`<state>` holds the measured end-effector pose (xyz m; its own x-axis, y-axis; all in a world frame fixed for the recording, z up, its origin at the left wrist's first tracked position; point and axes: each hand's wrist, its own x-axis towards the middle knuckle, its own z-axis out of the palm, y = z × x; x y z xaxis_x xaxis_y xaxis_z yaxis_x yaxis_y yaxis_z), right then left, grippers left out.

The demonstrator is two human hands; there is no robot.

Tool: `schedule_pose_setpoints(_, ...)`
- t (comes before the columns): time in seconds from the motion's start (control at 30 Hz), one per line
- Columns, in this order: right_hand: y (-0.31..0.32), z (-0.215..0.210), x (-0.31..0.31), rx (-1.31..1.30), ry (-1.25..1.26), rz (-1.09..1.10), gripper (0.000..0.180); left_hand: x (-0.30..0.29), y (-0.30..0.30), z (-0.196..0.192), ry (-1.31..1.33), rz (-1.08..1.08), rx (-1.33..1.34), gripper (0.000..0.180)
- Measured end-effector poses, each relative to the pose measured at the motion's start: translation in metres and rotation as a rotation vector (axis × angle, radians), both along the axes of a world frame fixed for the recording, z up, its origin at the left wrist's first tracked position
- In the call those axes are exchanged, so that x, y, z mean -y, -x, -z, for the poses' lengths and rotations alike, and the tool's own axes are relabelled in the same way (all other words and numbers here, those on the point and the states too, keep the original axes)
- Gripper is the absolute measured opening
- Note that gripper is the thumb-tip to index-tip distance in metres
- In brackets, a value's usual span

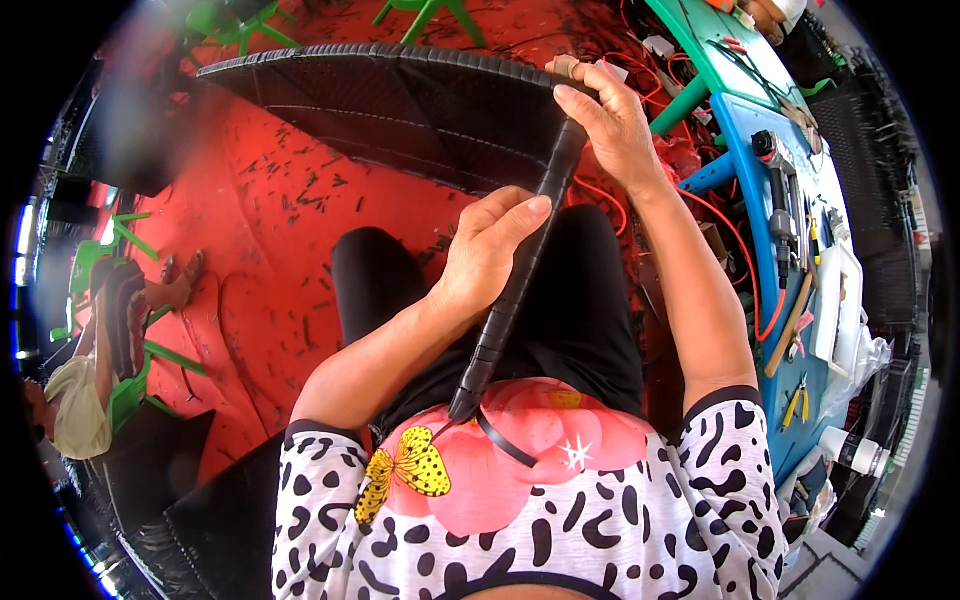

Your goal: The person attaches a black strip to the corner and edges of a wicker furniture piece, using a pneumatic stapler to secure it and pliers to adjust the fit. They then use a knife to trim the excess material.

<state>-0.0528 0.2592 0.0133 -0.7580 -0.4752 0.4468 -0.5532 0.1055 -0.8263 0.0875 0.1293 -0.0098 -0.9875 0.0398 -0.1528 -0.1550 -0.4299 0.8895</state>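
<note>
Head view: a black woven panel [370, 112] stretches from the lap [585, 330] to the far left; the left hand [490, 243] wraps its bound edge, the right hand [618, 125] clasps its far-right corner; a slackened grip could let its left end tip

The person's left hand [490, 240] grips a strip-wrapped black bar [520, 275] at its middle; the right hand [610, 120] clasps the corner where its upper end meets the curved rim of 1 black woven panel [370, 110]. Dark scraps [315, 185] litter the red floor [285, 310]. At right, 1 blue table [742, 135] bears 1 black power tool [778, 190] and 1 pair of yellow-handled pliers [796, 404].
</note>
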Motion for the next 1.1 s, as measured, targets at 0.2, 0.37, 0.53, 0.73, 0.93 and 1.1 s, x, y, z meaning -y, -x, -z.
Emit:
schedule_pose_setpoints(0.2, 0.005, 0.015, -0.007, 0.527, 0.333, -0.178, 0.047, 0.003, -0.001, 0.003, -0.034, 0.021, 0.023, 0.024)
schedule_pose_setpoints(0.37, 0.003, 0.014, -0.005, 0.477, 0.334, -0.222, 0.049, 0.003, -0.003, 0.005, -0.059, 0.022, 0.003, 0.024)
schedule_pose_setpoints(0.53, 0.003, 0.015, -0.005, 0.429, 0.302, -0.237, 0.051, 0.004, -0.002, 0.003, 0.002, 0.037, 0.033, 0.025)
schedule_pose_setpoints(0.73, 0.000, 0.009, -0.004, 0.272, 0.088, -0.143, 0.047, 0.008, -0.008, 0.010, 0.040, 0.060, 0.022, 0.028)
schedule_pose_setpoints(0.93, 0.014, 0.007, -0.013, -0.008, -0.015, 0.129, 0.056, 0.016, -0.025, 0.011, 0.125, 0.229, 0.007, 0.024)
schedule_pose_setpoints(1.1, 0.035, 0.013, -0.029, -0.054, -0.061, 0.186, 0.058, 0.009, -0.026, 0.003, 0.220, 0.232, -0.015, 0.026)
